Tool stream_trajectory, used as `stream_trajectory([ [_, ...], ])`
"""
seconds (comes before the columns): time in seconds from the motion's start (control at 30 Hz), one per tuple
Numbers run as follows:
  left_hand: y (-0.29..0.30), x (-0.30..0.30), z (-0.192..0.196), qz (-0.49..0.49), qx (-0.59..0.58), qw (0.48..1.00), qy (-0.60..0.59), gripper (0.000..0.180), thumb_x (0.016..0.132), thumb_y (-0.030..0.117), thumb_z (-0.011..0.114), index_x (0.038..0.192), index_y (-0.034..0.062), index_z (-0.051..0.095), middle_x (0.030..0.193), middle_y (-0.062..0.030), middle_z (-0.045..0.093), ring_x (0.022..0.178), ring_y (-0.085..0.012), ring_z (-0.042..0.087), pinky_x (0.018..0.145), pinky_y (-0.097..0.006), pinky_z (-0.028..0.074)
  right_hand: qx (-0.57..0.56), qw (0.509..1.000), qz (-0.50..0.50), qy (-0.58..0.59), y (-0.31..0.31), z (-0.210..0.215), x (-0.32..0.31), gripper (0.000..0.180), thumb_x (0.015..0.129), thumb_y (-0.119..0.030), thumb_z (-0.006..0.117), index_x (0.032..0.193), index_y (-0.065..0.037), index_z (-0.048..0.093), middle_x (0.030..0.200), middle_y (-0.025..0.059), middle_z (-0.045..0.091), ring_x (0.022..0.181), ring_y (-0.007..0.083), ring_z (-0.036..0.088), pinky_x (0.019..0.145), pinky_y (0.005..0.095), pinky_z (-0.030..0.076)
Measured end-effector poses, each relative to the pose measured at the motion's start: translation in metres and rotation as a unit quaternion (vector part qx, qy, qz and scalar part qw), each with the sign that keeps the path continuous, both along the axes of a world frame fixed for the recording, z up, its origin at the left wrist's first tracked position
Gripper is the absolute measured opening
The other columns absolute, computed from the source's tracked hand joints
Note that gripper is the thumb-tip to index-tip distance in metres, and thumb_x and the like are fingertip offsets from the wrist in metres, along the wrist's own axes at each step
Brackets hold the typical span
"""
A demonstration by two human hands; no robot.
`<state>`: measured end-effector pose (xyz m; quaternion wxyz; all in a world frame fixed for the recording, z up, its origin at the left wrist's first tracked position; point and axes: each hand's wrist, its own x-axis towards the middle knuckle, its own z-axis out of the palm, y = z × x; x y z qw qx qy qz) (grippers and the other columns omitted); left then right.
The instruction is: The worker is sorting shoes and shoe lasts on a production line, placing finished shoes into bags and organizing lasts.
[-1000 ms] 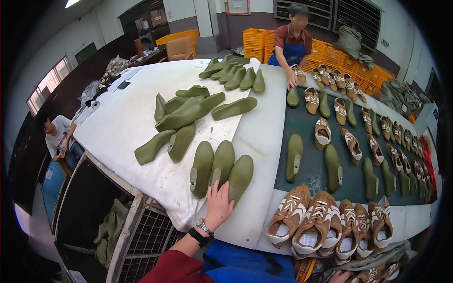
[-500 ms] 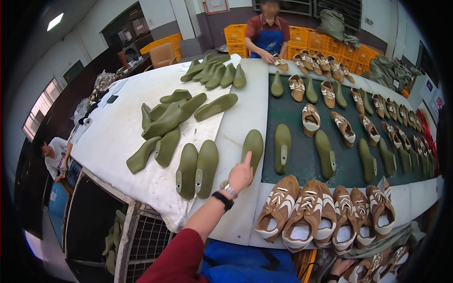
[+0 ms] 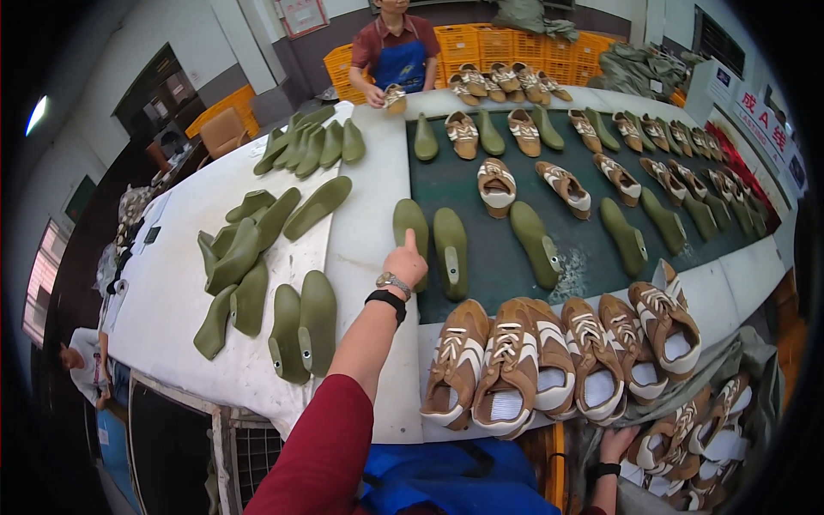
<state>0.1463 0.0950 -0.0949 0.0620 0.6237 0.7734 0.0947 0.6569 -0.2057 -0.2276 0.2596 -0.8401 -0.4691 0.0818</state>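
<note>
My left hand (image 3: 405, 264) is closed over the near end of an olive-green shoe last (image 3: 409, 215), index finger stretched along its top. That last lies at the left edge of the dark green belt (image 3: 481, 283), beside another green last (image 3: 451, 254). Low on the right, my right hand (image 3: 616, 445) reaches among brown-and-white sneakers (image 3: 669, 438) in a grey-green cloth-lined container (image 3: 755, 352). Its fingers are partly hidden, and whether they grip a sneaker is unclear. A row of laced sneakers (image 3: 506, 369) stands on the table edge between my hands.
Paired lasts (image 3: 318, 322) and a pile of lasts (image 3: 236, 253) lie on the white cloth (image 3: 163, 283) at left. More lasts and sneakers line the belt. Across the table, a person in a blue apron (image 3: 402, 67) handles a sneaker (image 3: 395, 99). Orange crates (image 3: 481, 43) stand behind.
My view has turned right. My left hand and its last have shifted right, closer to the neighbouring last on the belt. More of my right hand shows beside the sneakers.
</note>
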Motion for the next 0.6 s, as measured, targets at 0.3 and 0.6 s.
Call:
stream_trajectory([
  [0.3, -0.014, -0.061, -0.017, 0.007, 0.027, 0.999, 0.026, 0.062, 0.077, 0.02, 0.051, 0.131, 0.0007, 0.027, 0.076, -0.0259, 0.062, 0.071, -0.0413, 0.061, 0.065, -0.048, 0.049, -0.107, 0.993, -0.05, 0.011, 0.005, 0.01, -0.002, 0.045, 0.06, -0.003, 0.06, 0.102, 0.014, 0.054, 0.116, 0.0357, 0.046, 0.113, 0.0485, 0.039, 0.104, 0.0458, 0.028],
  [0.6, -0.11, -0.053, 0.029, -0.007, -0.038, 0.98, 0.195, 0.063, 0.076, 0.03, 0.064, 0.13, 0.0114, 0.036, 0.086, -0.0195, 0.062, 0.078, -0.0352, 0.061, 0.065, -0.044, 0.05, 0.025, 0.998, 0.018, -0.049, 0.006, -0.001, 0.009, 0.044, 0.064, -0.005, 0.06, 0.106, 0.007, 0.055, 0.113, 0.0281, 0.05, 0.11, 0.0465, 0.039, 0.1, 0.0479, 0.028],
])
